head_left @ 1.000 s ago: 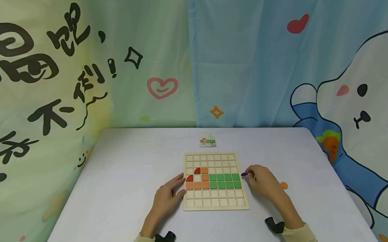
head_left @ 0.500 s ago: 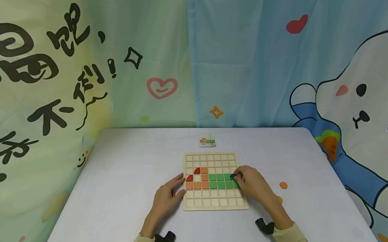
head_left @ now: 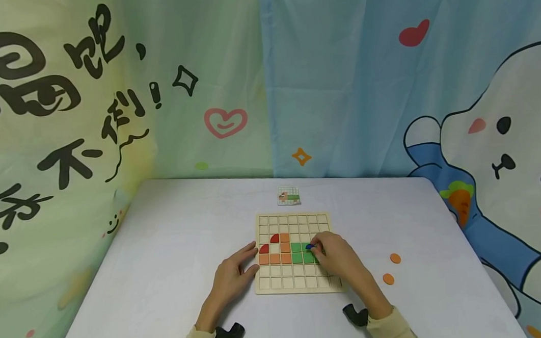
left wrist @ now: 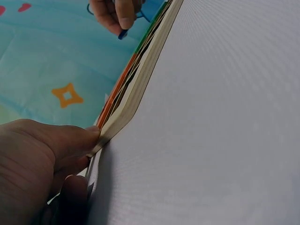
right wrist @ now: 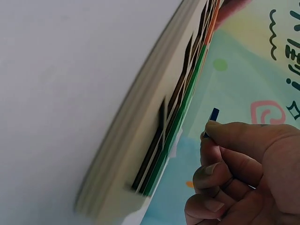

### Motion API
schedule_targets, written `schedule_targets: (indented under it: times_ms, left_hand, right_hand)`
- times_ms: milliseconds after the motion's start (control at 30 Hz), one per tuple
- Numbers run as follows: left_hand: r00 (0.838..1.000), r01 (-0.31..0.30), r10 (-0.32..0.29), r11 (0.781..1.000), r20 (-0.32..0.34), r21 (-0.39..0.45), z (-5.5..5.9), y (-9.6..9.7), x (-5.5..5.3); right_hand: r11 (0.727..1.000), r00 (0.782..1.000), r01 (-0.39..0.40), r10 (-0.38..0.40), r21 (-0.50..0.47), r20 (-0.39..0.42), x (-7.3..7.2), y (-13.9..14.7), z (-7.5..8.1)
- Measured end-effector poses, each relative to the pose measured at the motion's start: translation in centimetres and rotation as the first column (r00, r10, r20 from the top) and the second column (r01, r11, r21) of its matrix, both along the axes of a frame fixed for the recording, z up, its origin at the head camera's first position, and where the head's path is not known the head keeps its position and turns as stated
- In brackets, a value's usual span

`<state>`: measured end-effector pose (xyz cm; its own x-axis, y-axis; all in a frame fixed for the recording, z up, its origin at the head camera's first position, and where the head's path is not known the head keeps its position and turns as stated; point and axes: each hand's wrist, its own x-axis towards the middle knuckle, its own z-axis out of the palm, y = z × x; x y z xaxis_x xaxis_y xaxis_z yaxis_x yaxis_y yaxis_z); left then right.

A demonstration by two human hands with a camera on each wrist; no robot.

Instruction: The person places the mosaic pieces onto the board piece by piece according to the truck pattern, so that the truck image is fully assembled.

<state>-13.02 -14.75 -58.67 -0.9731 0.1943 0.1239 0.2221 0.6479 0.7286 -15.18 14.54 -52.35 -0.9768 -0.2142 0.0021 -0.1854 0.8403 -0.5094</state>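
My right hand (head_left: 336, 255) pinches a small flat dark-blue tile (right wrist: 214, 115) between thumb and fingertip. It hovers over the wooden grid board (head_left: 299, 286), above the green squares (head_left: 297, 253); some of these are hidden behind the hand. My left hand (head_left: 234, 275) touches the board's left edge with its thumb and fingertips, the fingers fairly straight. On the board, orange squares (head_left: 275, 259) and two red quarter-round tiles (head_left: 264, 249) sit in the cells left of the green ones. In the left wrist view the blue tile is apart from the board.
Two round orange tiles (head_left: 388, 279) lie on the white table (head_left: 173, 235) right of the board. Behind the board is a small picture card (head_left: 288, 195) with a coloured grid pattern. A printed curtain (head_left: 339, 83) hangs at the table's back edge.
My right hand has carried the blue tile leftward from beside the board's right edge to above the green squares. The orange round tiles are uncovered. The left hand has stayed in place.
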Motion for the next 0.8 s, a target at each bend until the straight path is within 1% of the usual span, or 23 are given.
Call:
schedule_targets:
  times_ms: [267, 367, 567, 800]
  left_hand:
    - [0.999, 0.010, -0.010, 1.000, -0.030, 0.009, 0.1, 0.0, 0.0]
    - [0.999, 0.010, -0.010, 1.000, -0.031, 0.007, 0.2, 0.0, 0.0]
    - [1.000, -0.004, 0.004, 1.000, -0.005, 0.001, 0.3, 0.0, 0.1]
    - [1.000, -0.001, 0.001, 1.000, -0.009, 0.009, 0.2, 0.0, 0.1]
  right_hand:
    - [0.999, 0.999, -0.032, 0.032, -0.003, -0.029, 0.1, -1.4, -0.1]
    - [0.999, 0.999, -0.039, 0.039, -0.009, -0.028, 0.0, -2.0, -0.1]
    - [0.997, 0.997, -0.069, 0.069, -0.020, -0.021, -0.2, -3.2, -0.3]
    - [0.995, 0.996, -0.090, 0.090, -0.032, -0.011, -0.6, -4.6, -0.5]
